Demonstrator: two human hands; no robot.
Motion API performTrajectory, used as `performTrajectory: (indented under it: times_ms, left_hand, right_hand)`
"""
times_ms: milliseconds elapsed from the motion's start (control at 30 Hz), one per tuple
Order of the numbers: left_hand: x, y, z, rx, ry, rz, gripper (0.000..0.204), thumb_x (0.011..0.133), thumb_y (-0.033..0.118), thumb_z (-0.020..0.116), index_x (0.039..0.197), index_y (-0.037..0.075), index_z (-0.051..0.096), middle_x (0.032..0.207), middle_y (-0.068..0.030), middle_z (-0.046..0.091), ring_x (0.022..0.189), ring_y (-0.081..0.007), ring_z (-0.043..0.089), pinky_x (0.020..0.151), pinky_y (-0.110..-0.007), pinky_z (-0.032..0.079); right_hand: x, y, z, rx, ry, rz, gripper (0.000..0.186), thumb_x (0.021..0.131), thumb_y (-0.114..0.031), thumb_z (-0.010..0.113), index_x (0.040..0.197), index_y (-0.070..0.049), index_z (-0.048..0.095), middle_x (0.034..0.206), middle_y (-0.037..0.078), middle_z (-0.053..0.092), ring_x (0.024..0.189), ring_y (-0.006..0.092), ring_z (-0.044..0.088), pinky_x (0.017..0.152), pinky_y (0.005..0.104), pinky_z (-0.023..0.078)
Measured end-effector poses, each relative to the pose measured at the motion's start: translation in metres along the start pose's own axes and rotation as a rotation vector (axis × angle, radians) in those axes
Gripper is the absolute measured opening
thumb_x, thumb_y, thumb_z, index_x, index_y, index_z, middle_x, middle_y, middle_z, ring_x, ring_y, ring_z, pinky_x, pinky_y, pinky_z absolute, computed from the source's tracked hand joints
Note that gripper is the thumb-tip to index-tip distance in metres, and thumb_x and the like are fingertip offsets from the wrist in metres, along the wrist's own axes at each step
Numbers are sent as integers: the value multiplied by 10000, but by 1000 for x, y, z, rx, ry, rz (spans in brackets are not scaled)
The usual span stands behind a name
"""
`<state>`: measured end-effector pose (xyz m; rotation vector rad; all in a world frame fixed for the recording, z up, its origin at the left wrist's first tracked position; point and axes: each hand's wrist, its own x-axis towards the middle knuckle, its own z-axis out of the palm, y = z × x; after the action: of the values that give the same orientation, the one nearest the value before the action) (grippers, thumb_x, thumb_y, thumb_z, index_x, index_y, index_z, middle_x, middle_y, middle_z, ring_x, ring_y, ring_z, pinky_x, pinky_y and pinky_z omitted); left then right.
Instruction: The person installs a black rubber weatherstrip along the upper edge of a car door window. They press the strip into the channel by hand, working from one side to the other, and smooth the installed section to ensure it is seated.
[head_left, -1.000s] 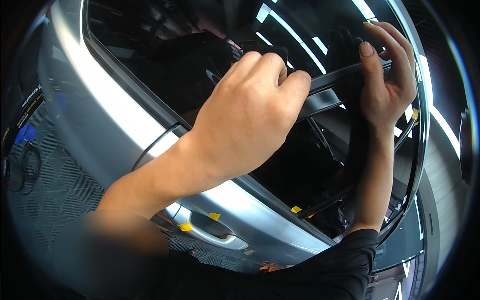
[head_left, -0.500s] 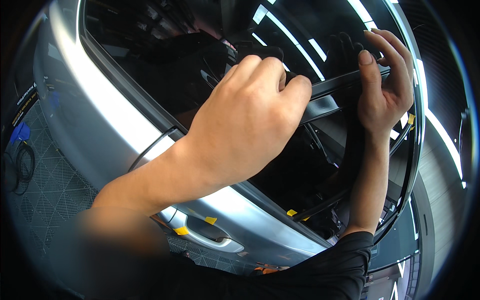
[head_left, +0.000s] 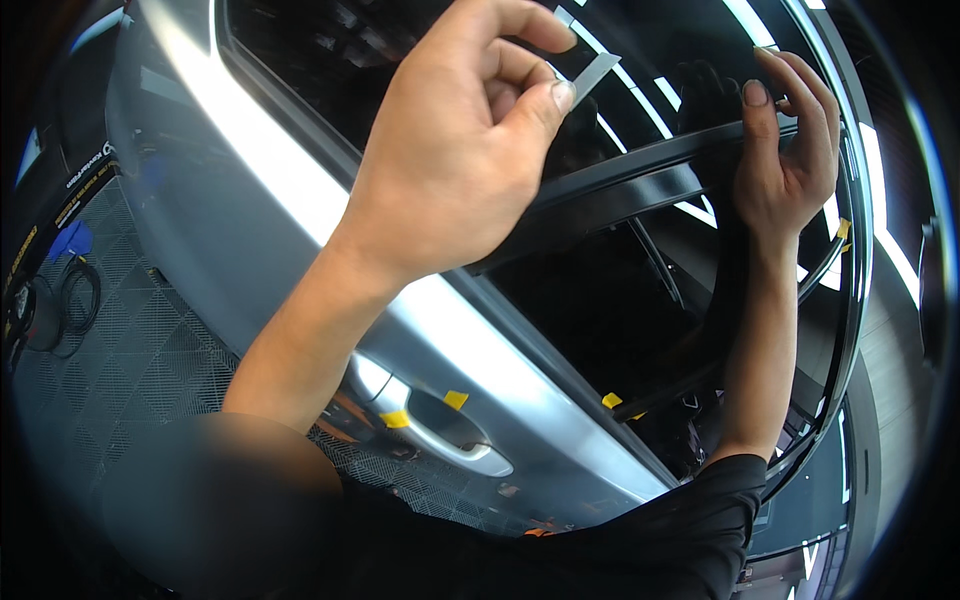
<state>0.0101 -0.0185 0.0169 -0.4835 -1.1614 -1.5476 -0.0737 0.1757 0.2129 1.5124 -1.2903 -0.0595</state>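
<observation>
My left hand (head_left: pixel 450 150) is raised over the dark side window (head_left: pixel 330 60) of a silver car, closed. Between thumb and fingers it pinches a small, thin, flat grey strip (head_left: pixel 597 77), whose exact kind I cannot make out. Below it runs the glossy black pillar trim (head_left: pixel 640 190) between the two windows. At the trim's upper end is my right hand (head_left: pixel 792 150), its fingers curved and apart from the thumb, with nothing visible between them. The hand hides that end of the trim. Its reflection shows in the dark glass.
Yellow tape pieces mark the door handle (head_left: pixel 460 447), the rear window's lower edge and the roof-side frame. A silver door panel (head_left: pixel 560 400) slopes below the glass. At left, a blue object (head_left: pixel 70 240) and a coiled black cable (head_left: pixel 80 295) rest on grey grid flooring (head_left: pixel 150 330).
My left hand has lifted off the pillar trim, moving up and left, and the grey strip now shows in its fingers. My right hand keeps its place at the trim's end. The view has shifted slightly.
</observation>
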Motion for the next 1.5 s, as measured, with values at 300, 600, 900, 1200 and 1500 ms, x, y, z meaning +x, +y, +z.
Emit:
performTrajectory:
  times_ms: [300, 600, 900, 1200, 1500]
  left_hand:
    - [-31, 31, 16, -1058, -181, -265, 248, 1057, 113, 646, 1258, 104, 503, 996, -93, 675, 818, -112, 598, 734, -282, 514]
    - [-38, 40, 25, -1312, -232, -362, 231, 1047, 69, 652, 1201, 88, 482, 923, -68, 650, 806, -138, 627, 721, -296, 518]
    - [-34, 45, 1, -552, -91, -350, 295, 1035, 206, 698, 1234, -10, 670, 1011, -72, 744, 895, -98, 676, 805, -260, 562]
    - [-9, 40, -4, -102, 36, 40, 169, 967, 168, 761, 971, 0, 770, 798, -59, 749, 722, -100, 686, 690, -251, 549]
    - [-71, 12, -54, 594, 161, 33, 213, 916, 109, 781, 1113, 29, 765, 1085, -87, 730, 1042, -206, 669, 938, -339, 524]
  right_hand:
    - [20, -105, -21, 1268, -272, 808, 410, 1080, -277, 624, 1383, -1, 643, 1110, 44, 724, 925, 85, 646, 787, 228, 508]
    - [19, -120, -27, 1550, -312, 953, 210, 1007, -190, 725, 1135, -23, 725, 1038, 49, 714, 891, 115, 670, 765, 264, 480]
    - [23, -119, -33, 1154, -423, 937, 205, 1008, -226, 748, 1052, -28, 716, 999, 17, 703, 846, 73, 614, 762, 236, 490]
    - [45, -117, -20, 710, -507, 619, 163, 970, -99, 759, 1105, -11, 740, 911, 17, 716, 846, 88, 660, 751, 256, 532]
    - [47, -80, 9, 254, -753, 125, 198, 941, 61, 676, 1054, -54, 791, 977, 55, 694, 948, 197, 638, 816, 330, 518]
